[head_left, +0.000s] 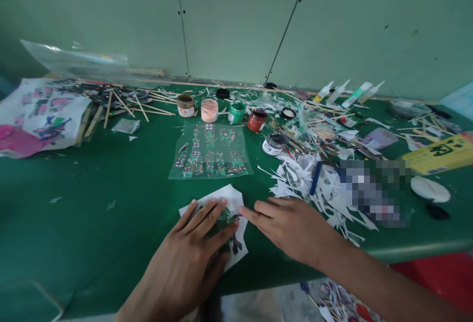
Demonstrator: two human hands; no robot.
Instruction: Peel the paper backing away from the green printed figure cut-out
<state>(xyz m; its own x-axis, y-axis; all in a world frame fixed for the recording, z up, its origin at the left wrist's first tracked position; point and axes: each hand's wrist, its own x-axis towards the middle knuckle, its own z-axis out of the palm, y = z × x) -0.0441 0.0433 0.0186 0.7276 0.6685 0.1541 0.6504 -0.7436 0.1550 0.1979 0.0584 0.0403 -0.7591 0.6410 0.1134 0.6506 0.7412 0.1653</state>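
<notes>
Paper: a white cut sheet (233, 195) with a printed green and dark picture lies at the near middle of the green table (121, 184), partly covered by fingers.
Left hand: the left hand (195, 243) rests palm down on the sheet, fingers spread wide, gripping nothing visible.
Right hand: the right hand (284, 223) has its fingers curled, the index fingertip at the sheet's right edge; whether it pinches anything, I cannot tell.
Clear plastic: just beyond the sheet, a plastic piece (240, 165) bears patterned cutouts.
Jars: a brown jar (185, 106), a peach jar (209, 110), a green jar (236, 113) and a red jar (257, 120) stand in a row at the far middle, a dark jar (274, 143) nearer on the right; their pale labels are too small to read.
Yellow box: at the far right, the box (439, 154) carries large black writing, too unclear to read.
Right side: white paper scraps (295, 176) heap beyond the right hand; glue tubes (357, 94) stand farther back.
Far left: a printed sheet (74, 107) lies near wooden sticks (140, 108).
</notes>
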